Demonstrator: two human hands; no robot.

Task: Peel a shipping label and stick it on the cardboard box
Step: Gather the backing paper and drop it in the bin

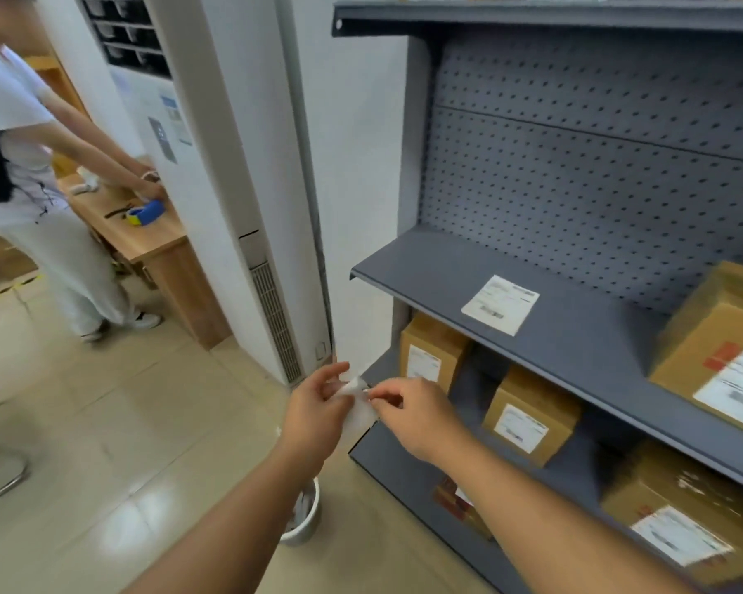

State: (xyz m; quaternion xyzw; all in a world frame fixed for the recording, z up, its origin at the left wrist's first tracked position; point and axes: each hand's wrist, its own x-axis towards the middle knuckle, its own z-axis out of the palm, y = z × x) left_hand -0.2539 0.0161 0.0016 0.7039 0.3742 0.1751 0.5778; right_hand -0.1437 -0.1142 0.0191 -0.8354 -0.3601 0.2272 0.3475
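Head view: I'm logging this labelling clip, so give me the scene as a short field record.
left hand: pinching white paper
right hand: pinching the same paper
loose label: flat on grey shelf
box beside it: already labelled
lower shelves: labelled boxes
floor: white bin under the hands
background: a person at a wooden desk

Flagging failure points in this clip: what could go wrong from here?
1. Both hands, left and right, pinch the small white paper in mid-air; it looks crumpled, so it may stick to itself or tear.
2. The bin sits right below; a slip could drop the paper in.
3. A spare label lies loose on the shelf and could be forgotten.
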